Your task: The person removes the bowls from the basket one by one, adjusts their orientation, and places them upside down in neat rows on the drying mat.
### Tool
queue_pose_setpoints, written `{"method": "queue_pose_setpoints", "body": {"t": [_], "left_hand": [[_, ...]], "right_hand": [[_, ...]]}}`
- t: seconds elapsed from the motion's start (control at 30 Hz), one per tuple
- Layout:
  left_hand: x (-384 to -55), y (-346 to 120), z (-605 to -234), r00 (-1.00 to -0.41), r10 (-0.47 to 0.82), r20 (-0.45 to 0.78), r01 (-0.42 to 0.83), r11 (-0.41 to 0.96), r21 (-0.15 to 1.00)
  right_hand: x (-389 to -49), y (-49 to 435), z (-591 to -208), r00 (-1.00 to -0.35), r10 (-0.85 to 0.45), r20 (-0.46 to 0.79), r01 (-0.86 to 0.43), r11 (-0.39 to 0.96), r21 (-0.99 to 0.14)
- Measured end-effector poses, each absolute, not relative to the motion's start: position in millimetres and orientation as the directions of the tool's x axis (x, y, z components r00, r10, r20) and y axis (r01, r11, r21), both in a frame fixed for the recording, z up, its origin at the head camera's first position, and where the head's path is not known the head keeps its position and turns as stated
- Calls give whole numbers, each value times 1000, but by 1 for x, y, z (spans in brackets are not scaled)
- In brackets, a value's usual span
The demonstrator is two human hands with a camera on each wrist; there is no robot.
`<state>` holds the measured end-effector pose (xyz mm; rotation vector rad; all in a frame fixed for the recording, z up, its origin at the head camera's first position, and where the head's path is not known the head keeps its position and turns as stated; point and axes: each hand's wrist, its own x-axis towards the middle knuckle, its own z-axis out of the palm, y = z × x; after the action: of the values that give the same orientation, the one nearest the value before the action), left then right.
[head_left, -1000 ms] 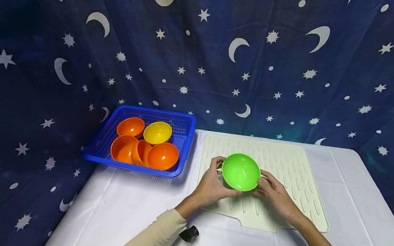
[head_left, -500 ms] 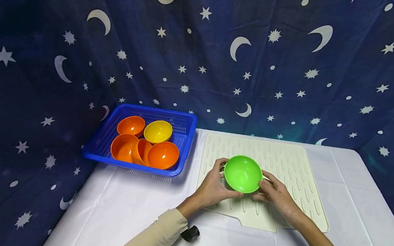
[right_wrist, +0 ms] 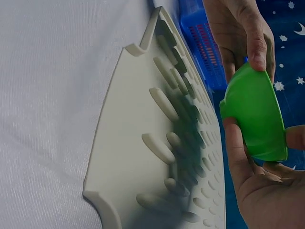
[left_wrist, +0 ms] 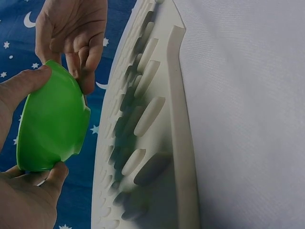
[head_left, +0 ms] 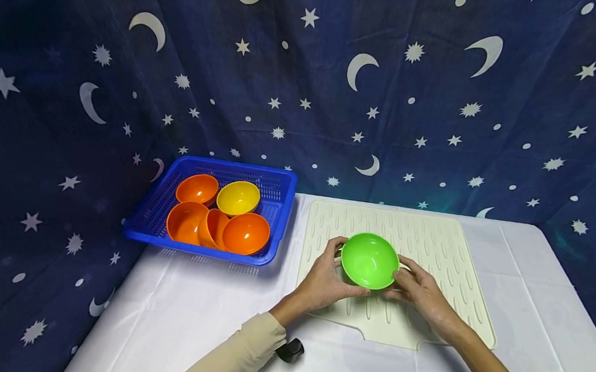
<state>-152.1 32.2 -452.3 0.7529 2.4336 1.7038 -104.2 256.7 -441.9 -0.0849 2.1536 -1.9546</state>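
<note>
A bright green bowl (head_left: 370, 260) is held up over the cream ridged mat (head_left: 438, 257), its inside facing the head camera. My left hand (head_left: 326, 282) grips its left side, the thumb along the lower rim. On the right side my right hand (head_left: 424, 293) pinches the rim, thumb on the near edge and fingers behind. The right wrist view shows the green bowl (right_wrist: 255, 112) from outside, tilted, with fingertips at its base. Both hands also touch the green bowl (left_wrist: 52, 119) in the left wrist view, and a gap shows between it and the mat.
A blue plastic basket (head_left: 279, 210) at the back left holds several orange bowls (head_left: 246, 234) and a yellow bowl (head_left: 238, 198). The table has a white cloth (head_left: 192, 308). A dark curtain (head_left: 312, 93) with moons and stars stands behind. A black object (head_left: 290, 351) shows below the left sleeve.
The green bowl and both hands have shifted slightly right over the mat. The grip looks the same, and the basket with its bowls stays put.
</note>
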Motion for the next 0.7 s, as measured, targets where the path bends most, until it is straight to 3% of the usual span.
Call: {"method": "queue_pose_setpoints", "body": {"t": [0.3, 0.7], "left_hand": [[-154, 37, -452, -866, 448, 224, 353, 230, 907], [-153, 43, -430, -863, 470, 187, 160, -96, 982]], "right_hand": [[-111, 277, -473, -974, -224, 31, -32, -1, -999], [-108, 284, -468, -987, -93, 130, -140, 118, -983]]}}
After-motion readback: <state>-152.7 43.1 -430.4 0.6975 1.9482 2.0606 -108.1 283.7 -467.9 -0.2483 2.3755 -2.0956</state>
